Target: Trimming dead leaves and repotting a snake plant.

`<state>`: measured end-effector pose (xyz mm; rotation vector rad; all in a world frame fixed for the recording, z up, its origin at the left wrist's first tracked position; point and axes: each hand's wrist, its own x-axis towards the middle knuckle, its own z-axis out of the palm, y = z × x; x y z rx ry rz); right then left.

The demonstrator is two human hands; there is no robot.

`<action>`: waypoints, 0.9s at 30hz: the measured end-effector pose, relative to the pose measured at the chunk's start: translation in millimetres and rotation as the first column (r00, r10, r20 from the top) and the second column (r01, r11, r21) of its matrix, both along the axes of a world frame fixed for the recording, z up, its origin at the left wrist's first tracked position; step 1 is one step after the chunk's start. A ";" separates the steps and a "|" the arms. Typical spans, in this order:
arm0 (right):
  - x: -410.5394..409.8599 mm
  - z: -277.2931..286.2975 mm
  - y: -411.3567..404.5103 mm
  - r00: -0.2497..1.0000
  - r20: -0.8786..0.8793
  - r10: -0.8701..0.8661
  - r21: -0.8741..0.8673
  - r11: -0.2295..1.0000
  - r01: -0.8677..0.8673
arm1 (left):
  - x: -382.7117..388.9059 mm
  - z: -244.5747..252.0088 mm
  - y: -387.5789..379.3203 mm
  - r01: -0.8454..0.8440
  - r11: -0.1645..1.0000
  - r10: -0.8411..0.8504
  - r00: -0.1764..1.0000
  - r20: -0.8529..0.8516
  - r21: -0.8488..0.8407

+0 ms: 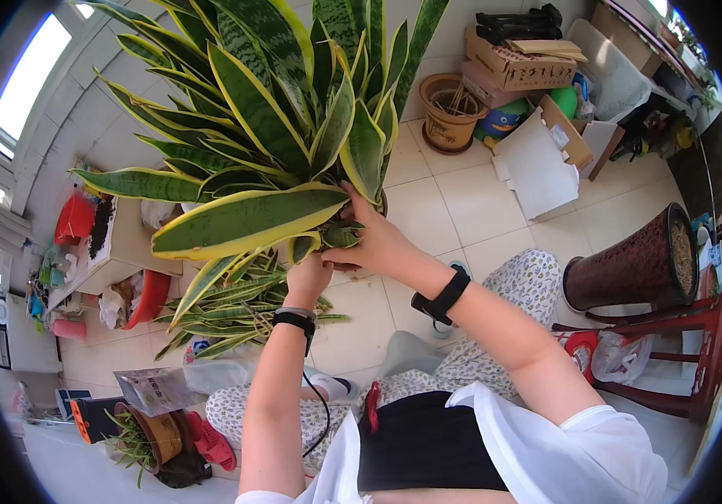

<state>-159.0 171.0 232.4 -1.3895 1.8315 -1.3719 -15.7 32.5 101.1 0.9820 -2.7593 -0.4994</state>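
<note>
A large snake plant (pixel 260 113) with yellow-edged leaves stands in a pot before me, most of the pot hidden by leaves and hands. My right hand (pixel 367 233) is at the base of the leaves, thumb and fingers spread around a few small lower leaves (pixel 339 235). Close beside it, my left hand (pixel 309 274) is at the pot's near side under a low leaf; its fingers are mostly hidden. A long broad leaf (pixel 250 220) reaches out to the left over both hands. On the floor below lies a pile of cut snake plant leaves (pixel 235 315).
At the back right stand a brown flowerpot (pixel 453 113), stacked cardboard boxes (pixel 521 66) and an opened carton (pixel 540 164). A tall dark red planter (pixel 632 261) and a red wooden chair (pixel 669 327) are at right. Left are a red basin (pixel 150 299) and a potted plant (pixel 162 438).
</note>
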 end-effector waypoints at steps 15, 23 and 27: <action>-42.9 -1.0 -31.8 0.937 -0.305 -0.172 -0.196 0.974 0.115 | -3.3 13.2 11.6 -0.151 0.983 0.125 0.967 0.224 0.103; -58.0 12.6 -68.3 0.994 -0.090 -0.062 -0.366 0.930 0.025 | 7.9 27.9 -2.3 -0.109 0.937 0.097 0.994 0.053 0.331; -58.6 18.2 -64.7 0.999 -0.034 0.007 -0.319 0.948 -0.017 | -0.7 31.9 -3.0 -0.052 0.958 0.037 0.998 0.059 0.282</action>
